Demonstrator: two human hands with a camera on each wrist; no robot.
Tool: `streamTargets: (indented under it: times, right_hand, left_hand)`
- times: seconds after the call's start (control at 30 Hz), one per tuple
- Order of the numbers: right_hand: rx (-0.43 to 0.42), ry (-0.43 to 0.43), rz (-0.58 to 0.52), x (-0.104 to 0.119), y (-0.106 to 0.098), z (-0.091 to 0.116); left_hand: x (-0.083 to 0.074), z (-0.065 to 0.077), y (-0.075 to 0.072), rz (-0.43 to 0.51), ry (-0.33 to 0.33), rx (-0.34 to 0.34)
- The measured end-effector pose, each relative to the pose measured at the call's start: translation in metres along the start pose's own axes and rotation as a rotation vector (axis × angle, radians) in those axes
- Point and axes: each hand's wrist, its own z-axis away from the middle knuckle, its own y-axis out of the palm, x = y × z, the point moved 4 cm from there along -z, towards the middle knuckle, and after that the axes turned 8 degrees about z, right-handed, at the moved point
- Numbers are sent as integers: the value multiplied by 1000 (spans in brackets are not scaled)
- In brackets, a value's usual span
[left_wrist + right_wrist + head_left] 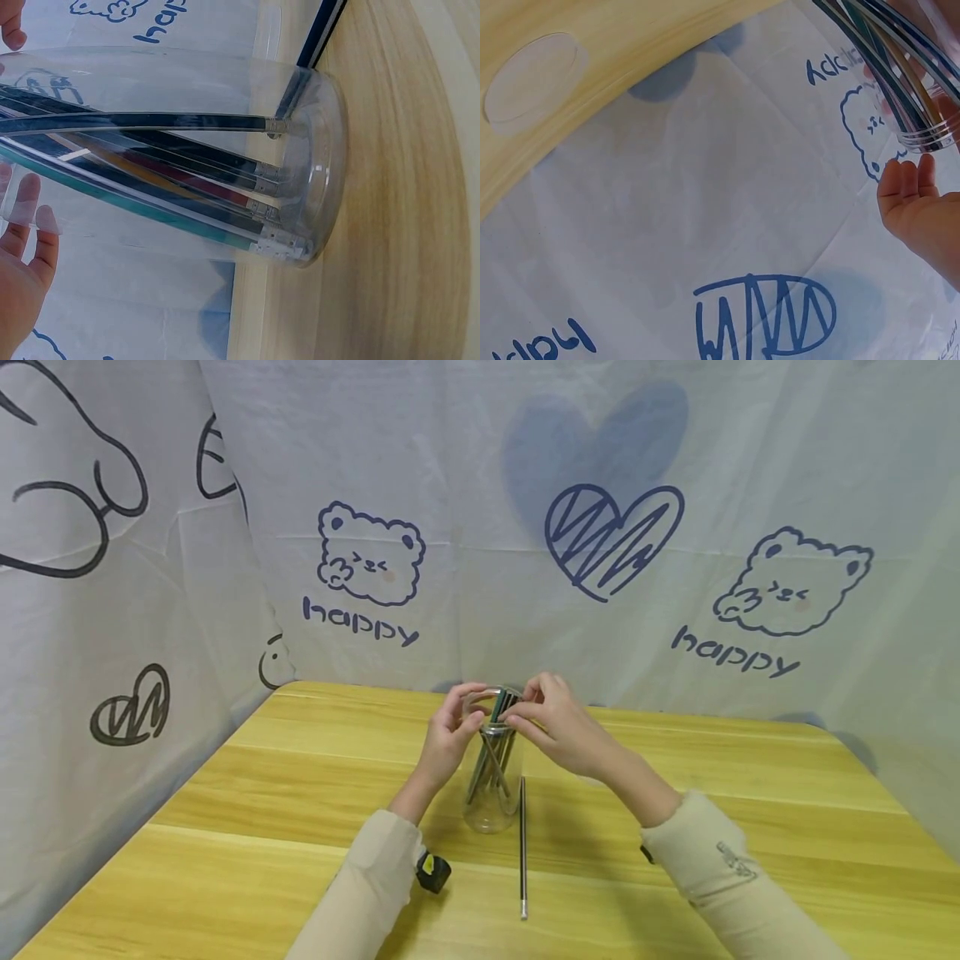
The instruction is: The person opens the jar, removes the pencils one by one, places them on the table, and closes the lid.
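A tall clear plastic jar (491,817) stands upright on the table with several dark pencils (180,150) leaning inside, metal-collared ends down. One pencil (225,122) crosses the others at a different slant. My left hand (448,742) grips the jar around its upper part, thumb near the rim. At the jar's mouth, my right hand (551,720) seems to pinch the top of a pencil between thumb and fingers; the fingertips partly hide it. In the right wrist view, that hand's other fingers (909,180) curl beside the threaded rim.
Another pencil (523,852) lies on the wooden table (300,860), right of the jar's base, white end toward me. A clear round disc (536,82) rests on the tabletop in the right wrist view. White cloth (480,527) with drawings hangs behind the table's far edge.
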Motion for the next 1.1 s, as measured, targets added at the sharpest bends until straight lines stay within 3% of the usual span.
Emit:
streamTargets:
  times: [0.33,0.63,1.1]
  right_hand:
    - [45,-2,13,2,-1,-2]
    - [90,76,-111,1,1,-3]
    - [92,142,-236,-3,4,-4]
  left_hand:
    - [0,-1,0,-20,-18,-24]
    - [1,0,-1,-13,-11,-14]
    - [1,-2,0,-24,-29,-29]
